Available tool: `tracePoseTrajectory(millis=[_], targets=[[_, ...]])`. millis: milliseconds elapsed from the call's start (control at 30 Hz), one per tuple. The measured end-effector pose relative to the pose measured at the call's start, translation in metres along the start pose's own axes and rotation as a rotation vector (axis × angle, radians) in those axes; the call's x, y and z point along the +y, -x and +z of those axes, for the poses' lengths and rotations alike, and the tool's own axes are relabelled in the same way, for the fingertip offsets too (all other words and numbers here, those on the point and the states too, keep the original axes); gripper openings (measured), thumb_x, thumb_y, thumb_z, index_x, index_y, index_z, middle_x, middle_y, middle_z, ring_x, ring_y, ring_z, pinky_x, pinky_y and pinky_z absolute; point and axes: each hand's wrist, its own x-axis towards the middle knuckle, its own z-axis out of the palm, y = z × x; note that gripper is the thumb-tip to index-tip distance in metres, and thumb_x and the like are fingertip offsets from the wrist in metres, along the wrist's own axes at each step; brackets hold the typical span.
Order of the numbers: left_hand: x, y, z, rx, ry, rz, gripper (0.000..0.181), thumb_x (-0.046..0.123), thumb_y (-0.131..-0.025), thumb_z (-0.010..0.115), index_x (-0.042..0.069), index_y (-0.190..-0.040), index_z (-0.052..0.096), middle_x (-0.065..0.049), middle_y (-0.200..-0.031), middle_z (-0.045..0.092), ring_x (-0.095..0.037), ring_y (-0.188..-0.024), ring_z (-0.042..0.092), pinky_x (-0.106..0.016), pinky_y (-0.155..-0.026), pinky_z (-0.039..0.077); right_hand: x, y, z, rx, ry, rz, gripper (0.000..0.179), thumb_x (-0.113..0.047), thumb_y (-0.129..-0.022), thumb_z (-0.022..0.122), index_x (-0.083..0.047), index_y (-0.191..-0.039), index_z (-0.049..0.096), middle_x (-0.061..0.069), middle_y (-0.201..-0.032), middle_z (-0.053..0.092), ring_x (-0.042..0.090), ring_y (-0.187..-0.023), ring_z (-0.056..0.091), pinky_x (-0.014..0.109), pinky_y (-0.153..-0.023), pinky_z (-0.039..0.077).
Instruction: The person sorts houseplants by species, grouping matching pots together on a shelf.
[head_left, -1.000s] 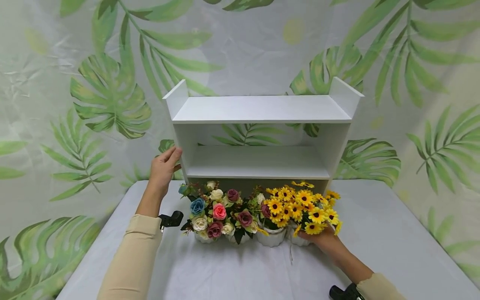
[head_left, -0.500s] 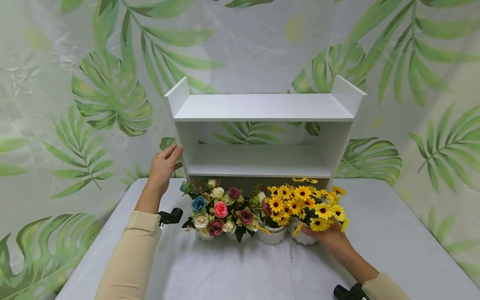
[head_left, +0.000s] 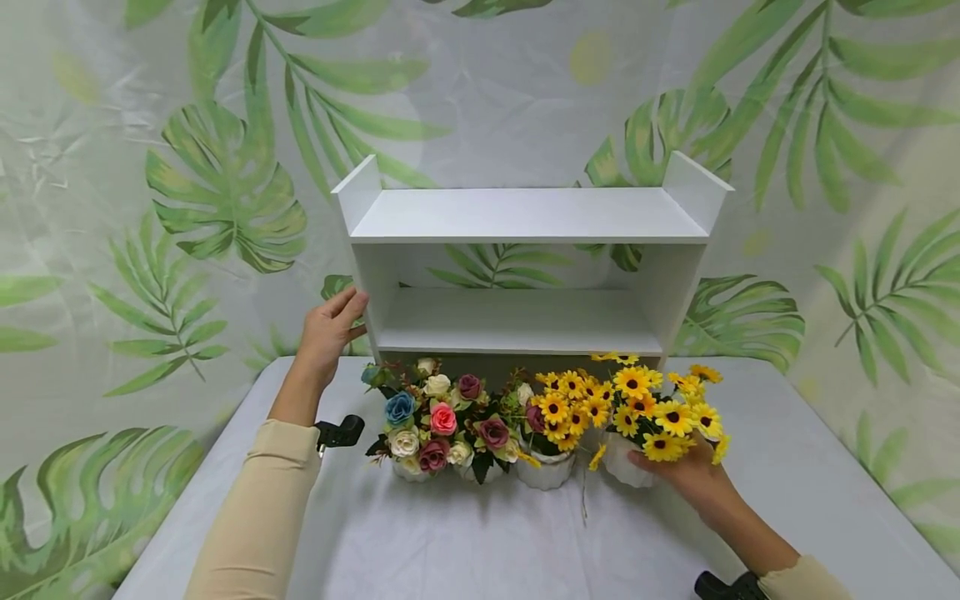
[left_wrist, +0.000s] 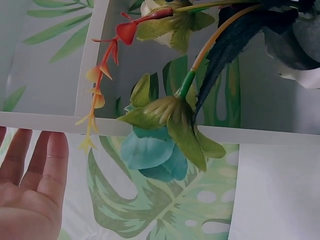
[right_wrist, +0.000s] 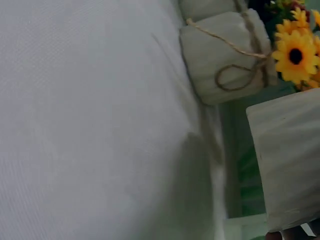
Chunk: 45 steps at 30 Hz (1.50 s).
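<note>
In the head view my left hand point(head_left: 330, 333) touches the left side panel of a white shelf unit point(head_left: 517, 321). Its fingers point(left_wrist: 48, 160) look nearly straight against the panel's edge in the left wrist view. My right hand point(head_left: 693, 471) grips a white flowerpot point(head_left: 622, 462) of yellow sunflowers from the right. That pot point(right_wrist: 287, 165) appears off the table in the right wrist view, with only fingertips showing below it. Left of it stands another white flowerpot point(head_left: 545, 472) of smaller yellow sunflowers, tied with twine.
Mixed roses point(head_left: 442, 419) in white pots stand left of the sunflowers, before the shelf's lower opening. A blue rose point(left_wrist: 155, 152) hangs close to the left wrist camera. White cloth covers the table point(head_left: 480, 550), and a leaf-patterned backdrop point(head_left: 510, 92) hangs behind.
My right hand has moved right with the held sunflower pot, opening a gap between it and the neighbouring sunflower pot. My left hand has stayed at the shelf's side.
</note>
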Motion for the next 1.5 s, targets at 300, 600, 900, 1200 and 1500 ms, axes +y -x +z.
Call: tracePoseTrajectory(millis=[300,600,900,1200,1500], targets=[[0.002,0.001,-0.002,0.001,-0.009,-0.009,0.066,0.045,-0.101,0.053,0.013,-0.155,0.035,-0.009,-0.163,0.031,-0.028,-0.148,0.035,-0.048,-0.118,0.038,-0.015,0.012,-0.037,0.069,0.108,-0.061,0.095,-0.045,-0.086,0.076,-0.008,-0.156,0.023,0.02,-0.153,0.038,0.034,-0.127,0.045,0.05,-0.097,0.052],[0.0,0.001,0.001,-0.005,-0.011,0.005,0.065,0.045,-0.101,0.053,0.013,-0.154,0.037,-0.009,-0.162,0.034,-0.028,-0.147,0.037,-0.048,-0.117,0.039,-0.027,0.024,-0.063,0.114,0.161,-0.155,0.093,-0.037,-0.087,0.077,-0.01,-0.156,0.022,0.01,-0.148,0.04,-0.007,-0.11,0.038,0.027,-0.091,0.051],[0.0,-0.001,0.002,-0.003,-0.019,0.011,0.066,0.047,-0.1,0.053,0.014,-0.155,0.036,-0.009,-0.162,0.033,-0.029,-0.147,0.037,-0.05,-0.117,0.039,-0.066,0.032,-0.079,0.148,0.11,-0.385,0.085,-0.016,-0.087,0.078,-0.019,-0.155,0.028,-0.039,-0.123,0.037,-0.017,-0.108,0.036,-0.003,-0.08,0.036],[-0.001,0.001,0.002,0.003,-0.008,-0.001,0.064,0.045,-0.101,0.052,0.014,-0.155,0.037,-0.008,-0.162,0.033,-0.028,-0.146,0.037,-0.05,-0.117,0.039,-0.132,0.043,-0.105,0.214,0.081,-0.581,0.078,0.002,-0.078,0.082,-0.03,-0.139,0.044,-0.026,-0.121,0.053,-0.005,-0.102,0.048,-0.001,-0.082,0.04],[0.001,0.002,0.002,0.009,-0.013,-0.01,0.064,0.046,-0.101,0.052,0.015,-0.155,0.036,-0.007,-0.162,0.033,-0.027,-0.146,0.037,-0.049,-0.118,0.039,-0.204,0.033,-0.127,0.251,0.016,-0.537,0.073,-0.004,-0.081,0.081,-0.027,-0.142,0.048,-0.018,-0.128,0.057,0.002,-0.105,0.053,0.004,-0.078,0.046]])
